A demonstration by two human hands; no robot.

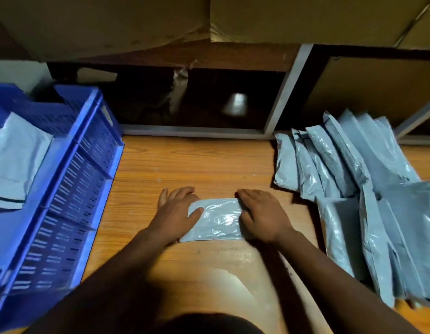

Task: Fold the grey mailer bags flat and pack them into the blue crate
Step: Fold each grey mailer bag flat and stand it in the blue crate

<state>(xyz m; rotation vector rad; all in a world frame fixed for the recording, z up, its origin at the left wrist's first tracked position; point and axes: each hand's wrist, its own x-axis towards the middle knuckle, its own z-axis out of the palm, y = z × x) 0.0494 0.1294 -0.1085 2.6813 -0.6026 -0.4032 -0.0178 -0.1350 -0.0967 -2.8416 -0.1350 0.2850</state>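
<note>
Left hand point(177, 208) and right hand point(262, 213), fingers straight, press flat on the small folded glossy grey plastic mailer bag point(216, 220) upon the wooden tabletop point(185, 165); fingertips apparently overhang its edges.

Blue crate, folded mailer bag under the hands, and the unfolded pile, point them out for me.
blue crate point(88, 169), head view, slatted right side wall
folded mailer bag point(216, 220), head view, glossy top face
unfolded pile point(353, 165), head view, upper bag

One folded mailer bag point(215, 219) lies on the table point(209, 165) under two hands. One blue crate point(71, 189) holds at least two folded bags point(14, 160). The loose pile point(353, 177) overlaps too much to count.
</note>
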